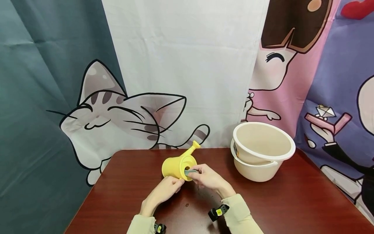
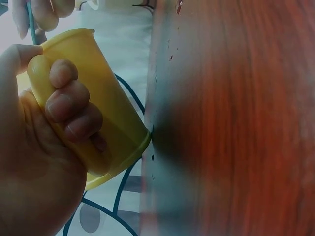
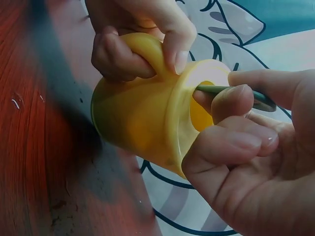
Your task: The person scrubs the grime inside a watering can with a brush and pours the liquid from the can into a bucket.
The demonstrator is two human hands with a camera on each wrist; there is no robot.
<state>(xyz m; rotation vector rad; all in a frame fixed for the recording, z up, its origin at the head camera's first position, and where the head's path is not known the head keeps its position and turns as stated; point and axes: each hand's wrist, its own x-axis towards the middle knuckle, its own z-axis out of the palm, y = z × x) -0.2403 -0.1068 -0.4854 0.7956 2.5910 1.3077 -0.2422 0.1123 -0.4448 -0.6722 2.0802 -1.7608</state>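
A yellow watering can (image 1: pixel 172 167) lies tilted low over the table, its round opening turned toward the right hand and its spout (image 1: pixel 190 150) pointing up and back. My left hand (image 1: pixel 166 188) grips it, fingers curled round the handle (image 3: pixel 147 46), thumb near the rim. In the left wrist view, the base rim of the can (image 2: pixel 106 98) seems to touch the table. Between thumb and fingers, my right hand (image 3: pixel 236 162) pinches a thin grey-green piece (image 3: pixel 263 102). One end of that piece reaches into the opening; its exact kind is unclear, and the can's inside is mostly hidden.
Two cream plastic basins, the upper basin (image 1: pixel 242 136) nested in the lower basin (image 1: pixel 254 172), stand at the back right of the brown table (image 1: pixel 131 172). Wet spots (image 1: pixel 187 205) mark the tabletop in front of the can. Printed curtains (image 1: pixel 187 58) hang behind the table.
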